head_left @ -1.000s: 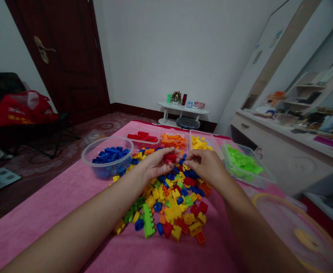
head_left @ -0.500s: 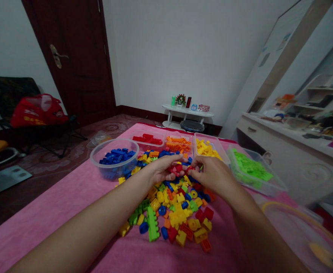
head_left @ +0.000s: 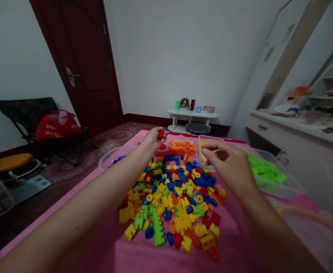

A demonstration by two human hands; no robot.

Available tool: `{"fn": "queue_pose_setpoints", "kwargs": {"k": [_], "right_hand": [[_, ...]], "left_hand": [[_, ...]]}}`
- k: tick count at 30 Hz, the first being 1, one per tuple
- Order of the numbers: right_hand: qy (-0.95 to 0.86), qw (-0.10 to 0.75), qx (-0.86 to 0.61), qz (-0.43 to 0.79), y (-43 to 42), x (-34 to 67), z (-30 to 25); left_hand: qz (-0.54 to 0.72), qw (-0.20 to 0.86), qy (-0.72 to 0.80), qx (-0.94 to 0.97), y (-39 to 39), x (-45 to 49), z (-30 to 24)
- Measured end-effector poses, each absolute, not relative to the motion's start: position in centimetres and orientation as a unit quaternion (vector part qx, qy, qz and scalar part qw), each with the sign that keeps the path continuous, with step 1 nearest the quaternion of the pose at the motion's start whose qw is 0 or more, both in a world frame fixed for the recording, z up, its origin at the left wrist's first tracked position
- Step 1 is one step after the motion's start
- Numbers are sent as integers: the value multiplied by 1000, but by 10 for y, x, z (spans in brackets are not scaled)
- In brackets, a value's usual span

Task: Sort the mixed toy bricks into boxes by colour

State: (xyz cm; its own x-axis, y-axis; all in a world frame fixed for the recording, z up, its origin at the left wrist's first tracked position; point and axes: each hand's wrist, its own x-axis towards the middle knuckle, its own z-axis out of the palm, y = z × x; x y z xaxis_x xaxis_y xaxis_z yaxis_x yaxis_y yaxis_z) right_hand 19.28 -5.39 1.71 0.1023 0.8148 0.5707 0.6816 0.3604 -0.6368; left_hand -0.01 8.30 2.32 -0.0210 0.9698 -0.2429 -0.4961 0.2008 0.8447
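Note:
My left hand point(head_left: 152, 138) reaches forward and pinches a small red brick point(head_left: 161, 133) above the far containers, near the one with red bricks point(head_left: 163, 146). My right hand point(head_left: 229, 163) hovers over the right side of the mixed pile of coloured bricks point(head_left: 173, 197) with its fingers loosely curled and nothing visible in them. The pile lies on a pink cloth point(head_left: 103, 235). Behind it stand a clear bowl of blue bricks point(head_left: 109, 162), a tub of orange bricks point(head_left: 183, 147), a tub of yellow bricks point(head_left: 202, 151) and a tub of green bricks point(head_left: 264, 172).
A dark red door point(head_left: 81, 64) and a folding chair with a red bag point(head_left: 57, 125) are at the left. A small white table point(head_left: 193, 113) stands by the far wall. A pale desk point(head_left: 297, 140) runs along the right. A clear lid point(head_left: 311, 223) lies at the right.
My left hand has lifted away from the pile and reached forward with the red brick. My right hand has let go and drawn apart from it. The view has tilted down and left.

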Motion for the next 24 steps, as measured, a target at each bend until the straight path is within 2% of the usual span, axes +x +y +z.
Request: {"fn": "queue_pose_setpoints", "kwargs": {"k": [6, 10, 14, 20, 24], "right_hand": [[-664, 473, -576, 57, -50, 204, 18], [-687, 407, -602, 16, -44, 215, 16], [-700, 289, -653, 15, -39, 223, 11], [-689, 3, -721, 71, -41, 235, 2], [-662, -78, -741, 86, -43, 237, -6]], "left_hand": [[585, 540, 528, 295, 127, -14, 20], [550, 512, 547, 368, 125, -11, 14], [511, 510, 507, 470, 98, 6, 11], [331, 442, 382, 742, 43, 21, -8], [266, 371, 371, 809, 30, 13, -25]]}}
